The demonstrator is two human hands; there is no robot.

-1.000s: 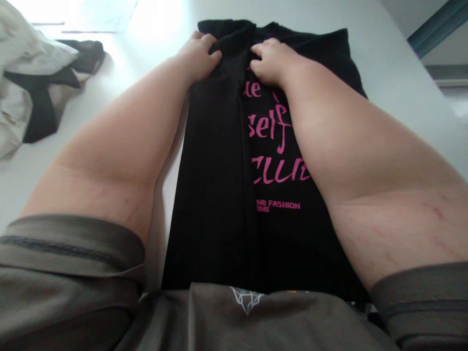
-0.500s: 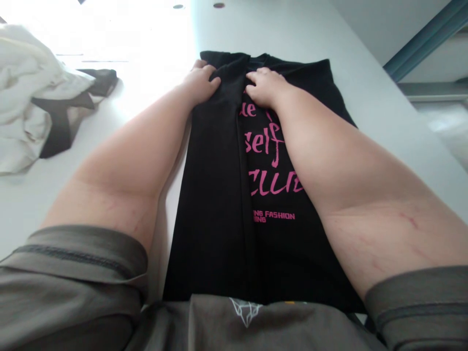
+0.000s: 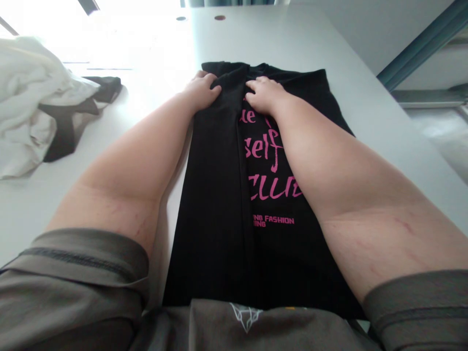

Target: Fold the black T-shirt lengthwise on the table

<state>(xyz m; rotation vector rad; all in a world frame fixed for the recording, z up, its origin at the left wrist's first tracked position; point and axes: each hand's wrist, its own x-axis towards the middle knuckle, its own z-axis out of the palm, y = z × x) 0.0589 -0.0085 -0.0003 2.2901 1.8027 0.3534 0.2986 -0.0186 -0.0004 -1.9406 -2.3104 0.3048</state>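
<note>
A black T-shirt [image 3: 215,204] with pink lettering lies on the white table, its collar end away from me. Its left side is folded inward over part of the print. On the folded part's outer edge, near the shoulder, rests my left hand [image 3: 203,91], thumb apart from the fingers; some fingertips are hidden. My right hand [image 3: 266,96] lies just below the collar, by the inner edge of the fold, with thumb and fingers spread on the cloth. The shirt's right side is unfolded, partly covered by my right forearm.
A heap of white cloth [image 3: 22,107] with a dark grey part lies on the table [image 3: 278,36] at the left. Two round inserts are set in the table's far part. Beyond the right edge is a blue-grey frame bar [image 3: 420,48]. Bright light washes out the far left.
The view has tilted up slightly, so everything sits a little lower in the picture. Both hands stay at about the same places on the shirt, and the fold looks the same.
</note>
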